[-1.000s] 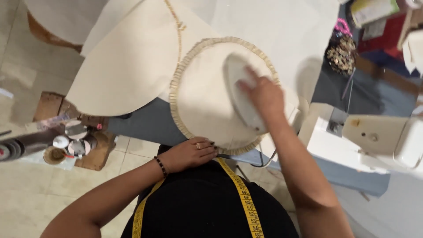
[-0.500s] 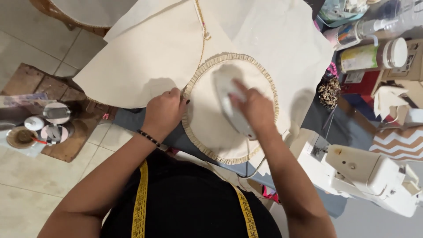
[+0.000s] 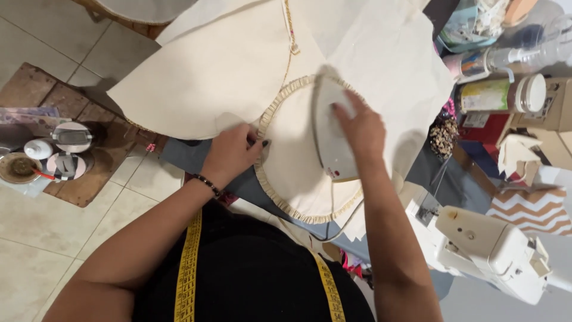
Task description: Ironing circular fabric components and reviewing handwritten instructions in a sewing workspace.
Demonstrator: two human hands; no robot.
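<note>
A round cream fabric piece (image 3: 292,173) edged with a beige fringe lies on the work surface. My right hand (image 3: 359,128) grips the top of a white clothes iron (image 3: 331,140) that rests on this piece. My left hand (image 3: 233,152) presses down on the left rim of the round piece, fingers on the fringe. A larger cream cloth (image 3: 208,77) lies under and behind it, with another fringed seam running up the middle. A yellow measuring tape (image 3: 188,268) hangs around my neck.
A white sewing machine (image 3: 485,247) stands at the lower right. Jars, bottles and boxes (image 3: 503,92) crowd the right side. On the tiled floor at left, a wooden board (image 3: 65,149) carries small round containers. The iron's cord (image 3: 342,223) trails toward me.
My left hand slid up along the left rim of the round piece. The iron and my right hand shifted slightly farther up the fabric. The view moved closer and to the right.
</note>
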